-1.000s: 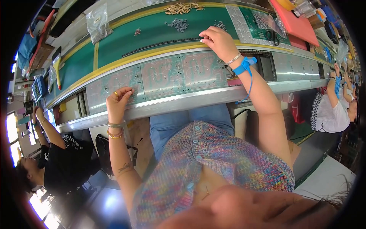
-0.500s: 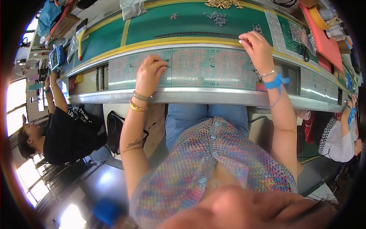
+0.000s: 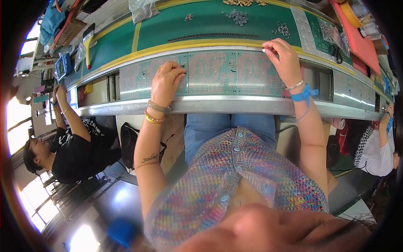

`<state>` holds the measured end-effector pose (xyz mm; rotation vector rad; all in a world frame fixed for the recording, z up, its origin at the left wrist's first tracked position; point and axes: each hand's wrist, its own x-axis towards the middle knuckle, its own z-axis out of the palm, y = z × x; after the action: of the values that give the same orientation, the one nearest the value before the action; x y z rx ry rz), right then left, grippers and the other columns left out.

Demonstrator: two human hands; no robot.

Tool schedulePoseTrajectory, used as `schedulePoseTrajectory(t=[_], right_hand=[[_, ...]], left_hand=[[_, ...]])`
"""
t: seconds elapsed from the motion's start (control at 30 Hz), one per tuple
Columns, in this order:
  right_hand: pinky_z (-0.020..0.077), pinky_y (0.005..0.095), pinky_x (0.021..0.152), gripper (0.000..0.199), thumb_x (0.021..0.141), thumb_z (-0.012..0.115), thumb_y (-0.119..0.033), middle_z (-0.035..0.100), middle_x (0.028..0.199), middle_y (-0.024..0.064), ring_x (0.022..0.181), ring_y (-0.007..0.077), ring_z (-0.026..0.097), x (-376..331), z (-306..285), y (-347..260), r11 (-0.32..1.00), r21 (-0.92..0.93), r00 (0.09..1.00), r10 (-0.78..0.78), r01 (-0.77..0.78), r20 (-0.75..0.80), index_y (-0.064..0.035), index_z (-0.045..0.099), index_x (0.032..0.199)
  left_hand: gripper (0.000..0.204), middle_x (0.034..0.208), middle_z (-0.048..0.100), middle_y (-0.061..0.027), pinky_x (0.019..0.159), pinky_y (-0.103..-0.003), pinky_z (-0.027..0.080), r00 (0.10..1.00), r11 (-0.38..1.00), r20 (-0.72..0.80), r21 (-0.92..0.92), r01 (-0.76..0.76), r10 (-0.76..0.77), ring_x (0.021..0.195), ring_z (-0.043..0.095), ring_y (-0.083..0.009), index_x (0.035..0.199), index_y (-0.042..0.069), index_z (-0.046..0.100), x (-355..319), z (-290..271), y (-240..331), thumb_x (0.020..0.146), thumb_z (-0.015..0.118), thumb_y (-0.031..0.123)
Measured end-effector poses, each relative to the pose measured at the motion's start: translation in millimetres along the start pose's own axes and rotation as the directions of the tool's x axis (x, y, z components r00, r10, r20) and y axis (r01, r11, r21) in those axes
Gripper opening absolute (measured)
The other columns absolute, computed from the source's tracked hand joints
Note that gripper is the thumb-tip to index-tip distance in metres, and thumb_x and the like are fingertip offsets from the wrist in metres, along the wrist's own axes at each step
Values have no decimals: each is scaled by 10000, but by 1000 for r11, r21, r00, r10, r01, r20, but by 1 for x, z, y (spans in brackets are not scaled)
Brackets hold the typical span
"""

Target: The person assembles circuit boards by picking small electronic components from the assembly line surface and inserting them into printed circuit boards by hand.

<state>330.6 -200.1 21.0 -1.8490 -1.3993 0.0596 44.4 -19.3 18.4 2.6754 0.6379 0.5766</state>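
Covering a good part of the second circuit board (image 3: 181,86) from the left, the left hand (image 3: 164,84) hides much of its print, and the dark speck (image 3: 183,67) by the fingertips is too small to make out. A heap of tan parts (image 3: 244,2) and a clear plastic bag (image 3: 143,10) run off the top edge. The left fingers (image 3: 179,72) are pinched close together, just over that board's right half; whether they grip the speck or it sits on the board, I cannot tell. The right hand (image 3: 286,63) hangs over the right end of the row, thumb and forefinger nearly meeting near the yellow strip (image 3: 235,44); I cannot tell if anything is between them. Two more boards (image 3: 212,77) lie flat and uncovered in the middle, behind the metal rail (image 3: 226,106). Beyond, on the green counter (image 3: 260,17), are a row of black parts (image 3: 213,37), a grey heap (image 3: 237,18), a small reddish heap (image 3: 189,17) and a silvery one (image 3: 282,30). A yellow-handled brush (image 3: 87,46) lies to the left, scissors (image 3: 336,53) to the right. The right wrist, wearing a blue strap (image 3: 305,93), blocks part of the rail.
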Motion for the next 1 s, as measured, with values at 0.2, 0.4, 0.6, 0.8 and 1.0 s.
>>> schedulePoseTrajectory(t=[0.2,0.4,0.6,0.8,1.0], right_hand=[[472,319,627,96,788,646,-59,586,782,49,731,218,585,0,2,-1,1000,15,1000,-10,10,2,-44,613,877],[470,315,625,103,784,649,-51,583,790,52,723,221,581,-3,1,-3,1000,21,1000,-7,6,19,-45,616,882],[462,325,630,122,765,662,-40,583,808,63,735,236,577,-3,4,-10,996,9,996,-91,91,21,-47,618,879],[469,353,673,123,758,672,-55,604,839,84,778,276,587,-7,5,-22,989,-1,989,-146,146,13,-50,618,868],[463,322,677,100,787,643,-20,595,832,98,755,256,587,-10,6,-21,990,-16,989,-141,141,39,-21,612,882]], left_hand=[[117,883,603,-35,692,-329,480,999,999,-32,26,-24,25,815,588,-235,834,52,681,0,0,2,719,699,51],[114,902,622,-42,676,-311,498,998,998,1,-6,-70,70,771,610,-223,839,38,674,-1,-5,-2,729,701,52],[104,922,649,-72,659,-301,508,963,975,-209,-182,131,-168,744,637,-251,859,62,692,57,-9,-57,758,682,84],[119,910,647,-51,683,-333,511,984,996,-157,14,87,-83,780,630,-248,864,103,708,61,-12,-76,754,683,141],[75,835,619,-40,707,-358,496,981,997,-195,77,-8,23,804,606,-246,806,101,687,66,6,-74,747,673,146]])
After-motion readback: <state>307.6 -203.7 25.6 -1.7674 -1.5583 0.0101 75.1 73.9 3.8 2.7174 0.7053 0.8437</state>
